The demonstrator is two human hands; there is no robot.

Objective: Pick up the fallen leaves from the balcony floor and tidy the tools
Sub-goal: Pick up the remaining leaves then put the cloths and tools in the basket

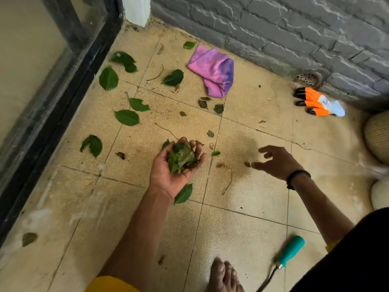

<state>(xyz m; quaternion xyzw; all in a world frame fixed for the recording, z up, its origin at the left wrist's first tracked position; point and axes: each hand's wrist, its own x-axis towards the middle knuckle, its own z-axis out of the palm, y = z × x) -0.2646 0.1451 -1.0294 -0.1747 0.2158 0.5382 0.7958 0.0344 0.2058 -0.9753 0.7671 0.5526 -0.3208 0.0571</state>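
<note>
My left hand [168,169] is palm up over the tiled floor, fingers curled round a bunch of green and brown leaves [183,158]. My right hand [275,162] hovers low to its right, fingers spread, thumb and forefinger closing on a small brown leaf bit [248,164]. Several green leaves lie scattered on the floor at left, such as one leaf [127,117] and another leaf [108,78]. One more leaf [183,194] lies under my left wrist. A teal-handled garden tool [290,250] lies at the lower right.
A pink-purple cloth [213,70] and an orange clawed glove [317,102] lie near the grey brick wall [294,34]. A black-framed glass door [63,91] bounds the left. Pale pots [377,135] stand at the right edge. My bare foot [223,275] is at the bottom.
</note>
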